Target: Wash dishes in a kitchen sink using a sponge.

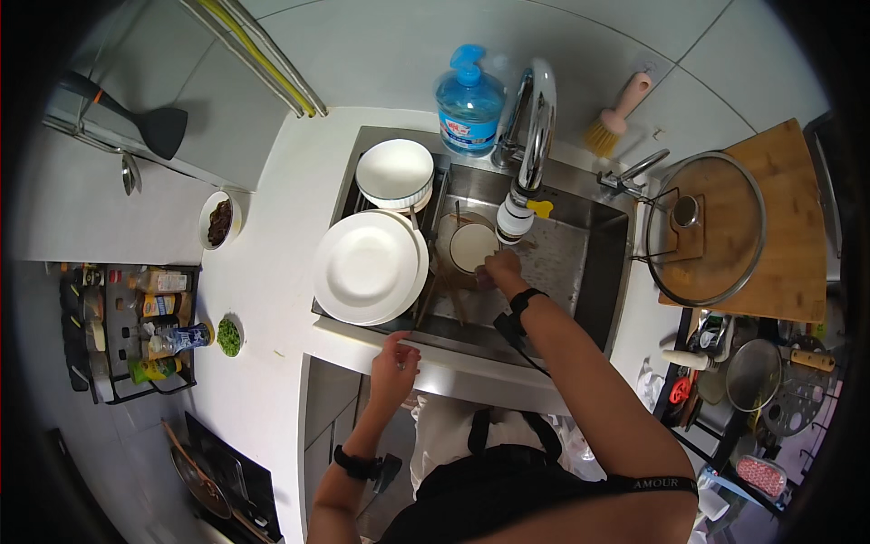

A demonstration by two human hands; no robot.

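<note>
My right hand (pixel 501 269) reaches into the stainless steel sink (pixel 550 285), at the lower right rim of a small pale bowl (pixel 474 247); whether it grips the bowl is hidden by the fingers. That bowl sits in or on a larger glassy vessel, with chopsticks (pixel 450 292) leaning in the sink beside it. Over the basin hangs the faucet's white filter head (pixel 514 219). My left hand (pixel 396 364) is above the sink's front edge with loosely curled fingers and nothing in it. White plates (pixel 367 266) and white bowls (pixel 395 170) are stacked on the rack at the basin's left.
A blue soap pump bottle (pixel 469 112) stands behind the sink. A pink-handled brush (pixel 616 119) hangs on the wall. At right, a glass lid (pixel 707 228) leans before a wooden cutting board (pixel 781 224). Small bowls of dark food (pixel 219 221) and chopped greens (pixel 229 336) stand left.
</note>
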